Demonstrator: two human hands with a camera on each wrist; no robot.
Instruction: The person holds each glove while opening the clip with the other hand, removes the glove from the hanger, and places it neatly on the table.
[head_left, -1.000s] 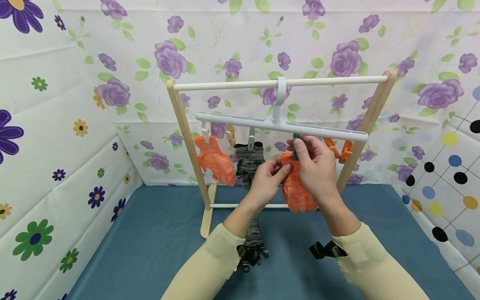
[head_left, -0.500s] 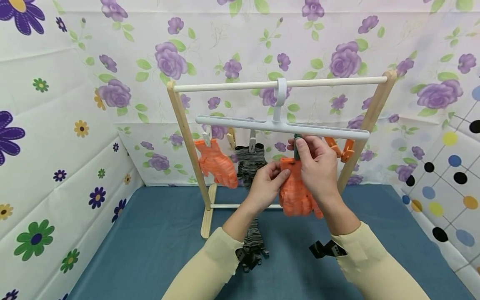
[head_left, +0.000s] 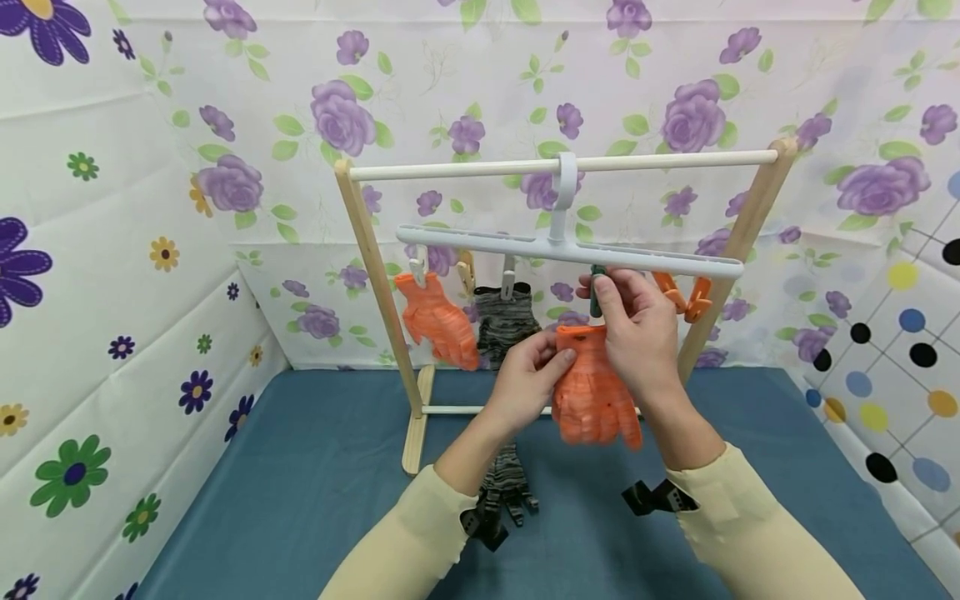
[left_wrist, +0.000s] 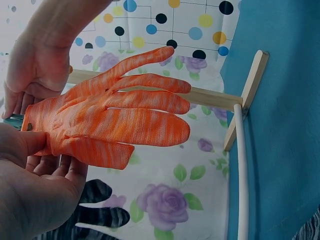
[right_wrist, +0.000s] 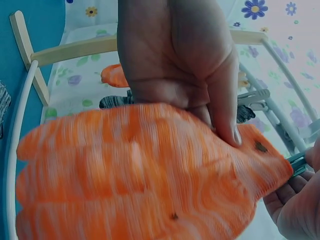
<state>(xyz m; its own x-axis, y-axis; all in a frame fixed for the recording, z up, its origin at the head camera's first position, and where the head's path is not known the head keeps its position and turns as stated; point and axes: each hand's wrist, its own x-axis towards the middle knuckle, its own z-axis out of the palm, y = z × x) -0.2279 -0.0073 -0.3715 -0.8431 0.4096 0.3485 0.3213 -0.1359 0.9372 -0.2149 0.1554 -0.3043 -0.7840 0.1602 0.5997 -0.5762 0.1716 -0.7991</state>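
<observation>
My left hand (head_left: 525, 375) pinches the cuff edge of an orange glove (head_left: 596, 392), whose fingers hang down. Above that cuff my right hand (head_left: 637, 325) holds a dark green clip (head_left: 597, 292) under the right arm of the white hanger (head_left: 630, 257). In the head view a gap shows between clip and cuff. The left wrist view has the glove (left_wrist: 125, 115) spread out, my left hand (left_wrist: 40, 190) at its cuff. In the right wrist view the green clip (right_wrist: 298, 164) is close to the cuff; whether they touch, I cannot tell.
Another orange glove (head_left: 438, 321) and a grey-black glove (head_left: 504, 321) hang from clips at the left. A wooden clip (head_left: 466, 271) and orange clips (head_left: 697, 300) also hang there. The wooden rack (head_left: 738, 242) stands around them; a grey-black glove (head_left: 508, 479) lies on the blue cloth.
My left hand and the orange glove have moved down, away from the green clip in my right hand. The hanger has shifted slightly, and the hanging gloves with it.
</observation>
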